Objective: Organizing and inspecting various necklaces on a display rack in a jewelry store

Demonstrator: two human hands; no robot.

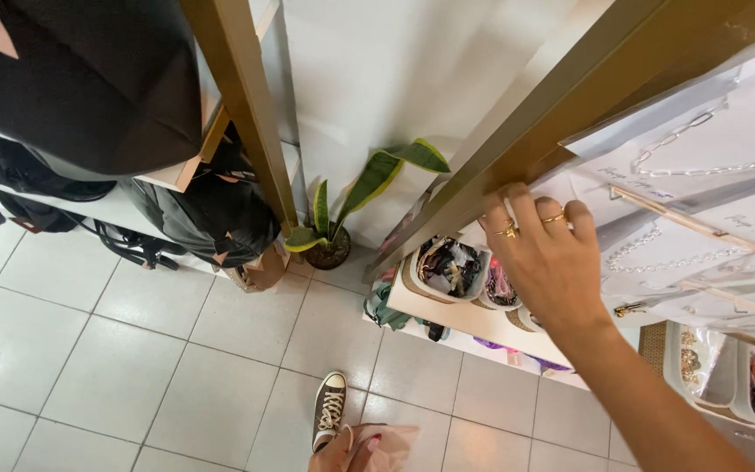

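At 2 o'clock, right hand rests its loosely spread fingers, holding nothing, on the bagged necklaces hanging on the rack, none lifted off; left hand at 6 o'clock pinches pink cloth.

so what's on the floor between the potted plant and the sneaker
Nothing: in the head view only bare white floor tiles lie between the potted snake plant and the sneaker.
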